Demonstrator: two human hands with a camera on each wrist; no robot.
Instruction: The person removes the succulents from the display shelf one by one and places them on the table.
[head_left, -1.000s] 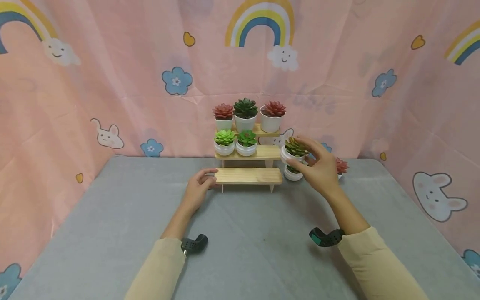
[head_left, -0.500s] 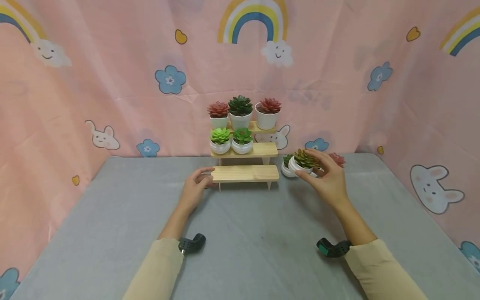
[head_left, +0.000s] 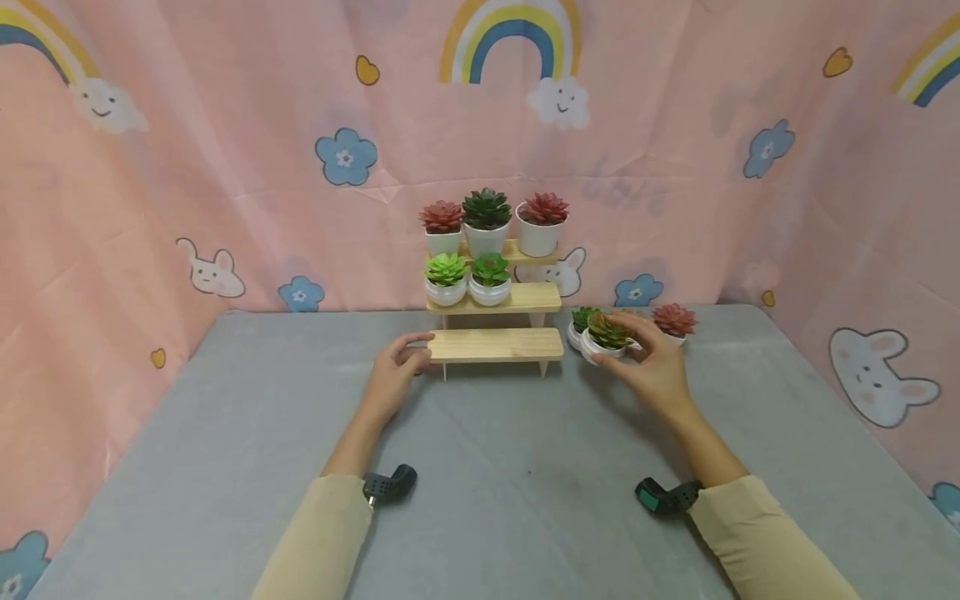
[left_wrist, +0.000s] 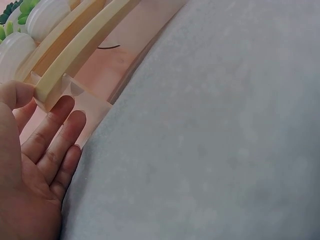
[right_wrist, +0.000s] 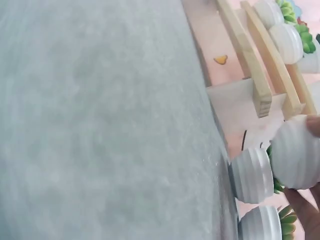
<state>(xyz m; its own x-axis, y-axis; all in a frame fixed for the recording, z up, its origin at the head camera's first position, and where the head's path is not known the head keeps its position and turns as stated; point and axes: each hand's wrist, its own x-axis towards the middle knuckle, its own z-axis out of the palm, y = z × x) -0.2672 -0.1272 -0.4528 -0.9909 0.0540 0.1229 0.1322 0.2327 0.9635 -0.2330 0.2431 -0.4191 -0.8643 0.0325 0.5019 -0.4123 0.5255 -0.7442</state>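
My right hand [head_left: 652,367] holds a small potted succulent [head_left: 602,340] with brownish-green leaves and a white ribbed pot, just right of the stand. In the right wrist view, fingers grip that white pot [right_wrist: 296,152], partly cut off by the frame edge. My left hand [head_left: 393,375] grips the left end of the lowest board of a three-tier wooden plant stand [head_left: 495,345]. From the left wrist, the thumb meets the board's end [left_wrist: 47,92] and the other fingers lie beside its leg. That lowest board is bare; two green succulents [head_left: 489,281] stand on the middle tier.
Three succulents, including a dark green one [head_left: 487,212], fill the top tier. Behind the held pot stands a green succulent [head_left: 583,319]; a red one [head_left: 673,321] is farther right, partly behind my right hand. A pink patterned curtain [head_left: 652,208] backs the grey table [head_left: 480,517].
My right hand has lowered the potted succulent from beside the middle tier toward the table and shifted it slightly right. My left hand stays at the lowest board's end.
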